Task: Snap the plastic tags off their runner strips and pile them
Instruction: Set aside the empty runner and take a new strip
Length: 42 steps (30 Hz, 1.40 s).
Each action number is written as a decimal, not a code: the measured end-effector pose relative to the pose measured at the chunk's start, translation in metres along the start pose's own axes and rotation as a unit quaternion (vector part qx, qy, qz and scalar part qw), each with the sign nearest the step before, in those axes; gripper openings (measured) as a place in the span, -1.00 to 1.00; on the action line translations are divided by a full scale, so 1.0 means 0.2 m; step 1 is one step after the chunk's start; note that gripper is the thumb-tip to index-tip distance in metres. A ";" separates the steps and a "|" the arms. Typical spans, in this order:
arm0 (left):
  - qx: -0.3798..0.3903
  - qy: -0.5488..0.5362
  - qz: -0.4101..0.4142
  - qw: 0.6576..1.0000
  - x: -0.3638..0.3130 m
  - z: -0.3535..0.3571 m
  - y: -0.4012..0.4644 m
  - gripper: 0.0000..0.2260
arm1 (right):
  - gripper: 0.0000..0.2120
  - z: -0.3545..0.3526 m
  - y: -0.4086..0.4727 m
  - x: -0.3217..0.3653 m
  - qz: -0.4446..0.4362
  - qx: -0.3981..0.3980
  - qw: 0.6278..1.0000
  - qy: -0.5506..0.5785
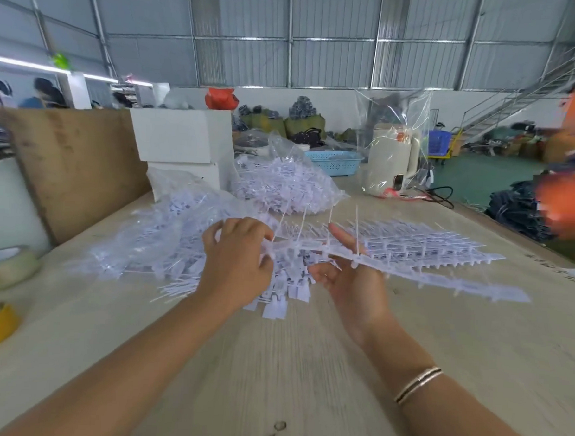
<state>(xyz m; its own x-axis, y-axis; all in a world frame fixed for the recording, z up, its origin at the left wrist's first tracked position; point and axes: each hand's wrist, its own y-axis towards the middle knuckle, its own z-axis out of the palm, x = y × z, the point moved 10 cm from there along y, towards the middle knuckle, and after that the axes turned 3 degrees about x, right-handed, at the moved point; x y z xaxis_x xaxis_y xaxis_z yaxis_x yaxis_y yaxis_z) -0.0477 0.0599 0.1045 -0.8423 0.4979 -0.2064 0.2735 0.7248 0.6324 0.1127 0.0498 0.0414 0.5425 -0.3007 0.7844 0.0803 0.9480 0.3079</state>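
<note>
A long white runner strip (pixel 409 267) with tags on thin stems is held above the wooden table (pixel 306 367), stretching out to the right. My right hand (pixel 349 280) holds it from below, palm up, fingers and thumb round its near end. My left hand (pixel 238 258) has curled fingers that pinch tags at the strip's left end. Under both hands lies a pile of loose white tags (pixel 286 297). More full runner strips (pixel 427 240) lie flat behind the held one.
A clear bag of tags (pixel 281 184) and a spilled bag (pixel 166 242) sit at left and behind. White boxes (pixel 184 137), a brown board (pixel 74 169), tape rolls (pixel 7 268), a blue basket (pixel 334 160) and a bagged kettle (pixel 394 156) ring the work area. A person in orange (pixel 571 184) stands at right.
</note>
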 end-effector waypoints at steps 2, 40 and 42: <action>0.013 -0.004 0.034 0.999 -0.05 -0.01 -0.04 -0.72 | -0.69 -0.01 -0.01 -0.01 0.005 -0.012 1.000 0.019; -0.009 -0.335 0.080 0.939 -0.18 -0.33 -0.32 -0.83 | -0.43 -0.07 -0.03 0.09 0.151 0.212 0.903 0.342; 0.174 -0.516 -0.083 0.835 -0.23 -0.05 -0.38 -0.79 | -0.44 -0.05 -0.04 0.10 0.151 0.224 0.901 0.340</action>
<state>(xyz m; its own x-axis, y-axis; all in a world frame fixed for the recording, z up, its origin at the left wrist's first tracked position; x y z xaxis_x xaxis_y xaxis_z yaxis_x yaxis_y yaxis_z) -0.0343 -0.0238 0.0732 -0.0832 0.3911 -0.9166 0.4625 0.8299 0.3121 0.1315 0.0381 0.0486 0.8824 0.2413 0.4040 -0.4191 0.7932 0.4417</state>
